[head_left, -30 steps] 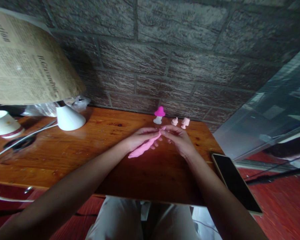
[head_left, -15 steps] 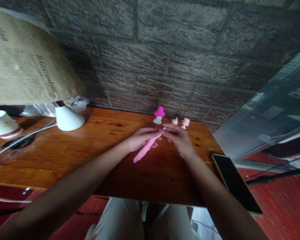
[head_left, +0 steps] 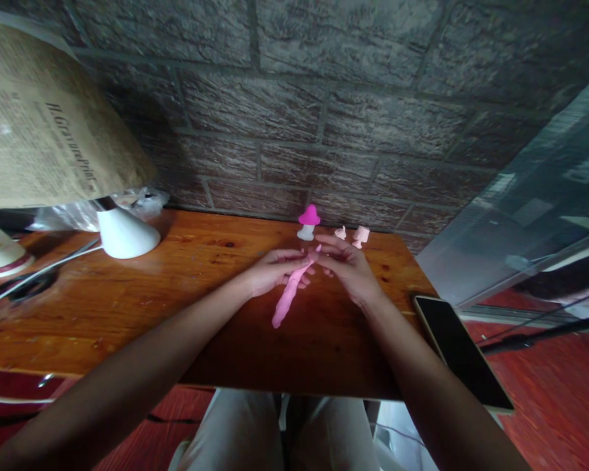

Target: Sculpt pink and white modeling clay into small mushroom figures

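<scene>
A long, lumpy pink strip of modelling clay (head_left: 286, 299) slants over the table, its thick end hanging toward me. My left hand (head_left: 269, 273) grips it near the upper part, thumb on top and fingers beneath. With its fingertips, my right hand (head_left: 352, 269) pinches the thin upper end. Just beyond the hands stands a small mushroom figure (head_left: 309, 214) with a magenta cap and whitish stem. To its right are a tiny pale pink figure (head_left: 340, 232) and a pale pink piece shaped like a little lamp (head_left: 361, 233).
On the left stands a lamp with a newsprint shade (head_left: 53, 131) and white base (head_left: 127, 233). A paper cup (head_left: 0, 252), black-handled scissors (head_left: 34, 284) and a white cable (head_left: 53, 267) are near it. A phone (head_left: 461, 353) lies at the right table edge. A brick wall (head_left: 275, 111) rises behind.
The clay's lower end has swung slightly right and hangs more steeply. Both hands keep their hold. The whole view has shifted a little.
</scene>
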Motion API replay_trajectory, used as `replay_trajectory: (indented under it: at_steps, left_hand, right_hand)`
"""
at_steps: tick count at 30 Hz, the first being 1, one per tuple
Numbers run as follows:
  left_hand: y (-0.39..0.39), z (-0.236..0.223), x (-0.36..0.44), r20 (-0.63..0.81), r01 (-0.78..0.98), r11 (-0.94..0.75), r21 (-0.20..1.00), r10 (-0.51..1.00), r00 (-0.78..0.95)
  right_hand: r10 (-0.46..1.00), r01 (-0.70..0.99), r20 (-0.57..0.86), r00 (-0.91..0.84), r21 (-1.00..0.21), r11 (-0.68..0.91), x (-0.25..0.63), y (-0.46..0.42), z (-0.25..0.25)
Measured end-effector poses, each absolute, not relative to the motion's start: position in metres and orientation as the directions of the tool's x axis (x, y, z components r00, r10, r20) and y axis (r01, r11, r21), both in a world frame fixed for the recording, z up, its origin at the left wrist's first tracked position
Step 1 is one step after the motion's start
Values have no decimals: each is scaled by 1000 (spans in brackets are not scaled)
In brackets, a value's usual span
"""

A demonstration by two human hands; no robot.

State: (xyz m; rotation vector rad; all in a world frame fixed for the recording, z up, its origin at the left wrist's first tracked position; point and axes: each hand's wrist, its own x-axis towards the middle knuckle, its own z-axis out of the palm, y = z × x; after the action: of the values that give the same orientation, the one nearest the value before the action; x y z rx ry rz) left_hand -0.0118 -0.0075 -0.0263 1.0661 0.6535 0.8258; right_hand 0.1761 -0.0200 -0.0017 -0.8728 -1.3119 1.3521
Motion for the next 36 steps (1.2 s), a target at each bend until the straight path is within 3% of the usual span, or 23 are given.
replay_trajectory:
  at_steps: [5,12,36]
  left_hand:
    - [-8,-24,-12,-69,-286,266,921,831,552]
    - [-10,-23,-11,-82,-289,281,915,831,549]
    - [-5,-28,-11,-31,-264,205,942,840,542]
  right_hand:
    - [944,-177,159,-289,-978,111,178,-20,-2]
    - [944,-138,203,-261,-975,172,178,-20,-2]
    - [961,-85,170,-219,-984,155,174,-21,-3]
